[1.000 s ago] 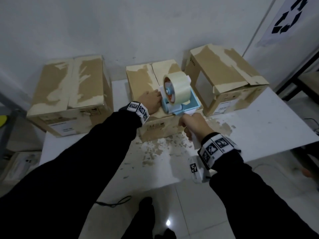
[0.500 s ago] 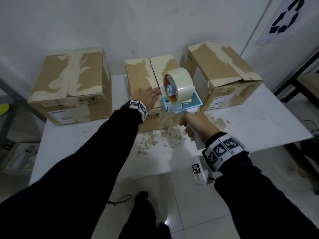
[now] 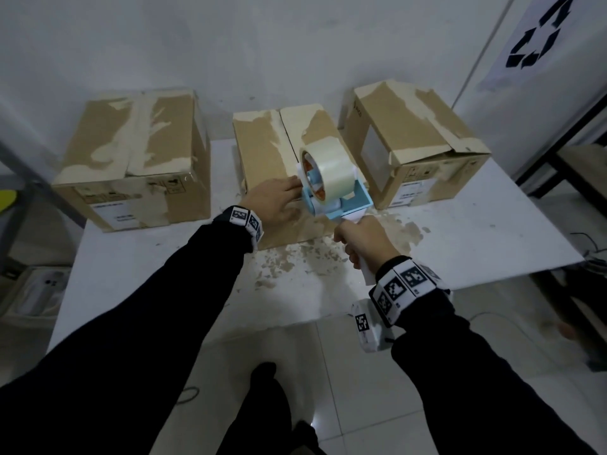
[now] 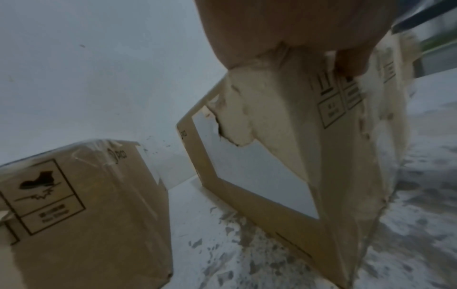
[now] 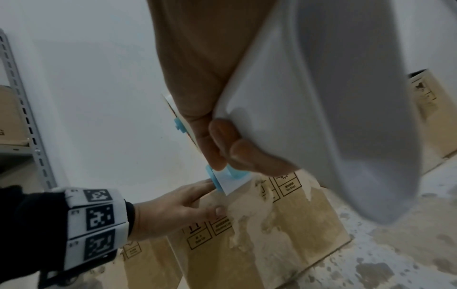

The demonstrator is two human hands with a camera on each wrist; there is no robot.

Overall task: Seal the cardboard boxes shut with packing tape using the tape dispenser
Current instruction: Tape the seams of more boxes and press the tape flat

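Gripping the tape dispenser [image 3: 331, 188], right hand [image 3: 363, 239] beside left hand [image 3: 274, 201] pressing middle box [image 3: 262, 152].

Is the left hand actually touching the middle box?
Touching. In the right wrist view the left hand lies on the middle box's top front edge, thumb against its front face.

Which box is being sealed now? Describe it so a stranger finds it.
On the white table three cardboard boxes stand along the wall. It is the middle box, the only one with a hand on it and the blue tape dispenser at its near edge.
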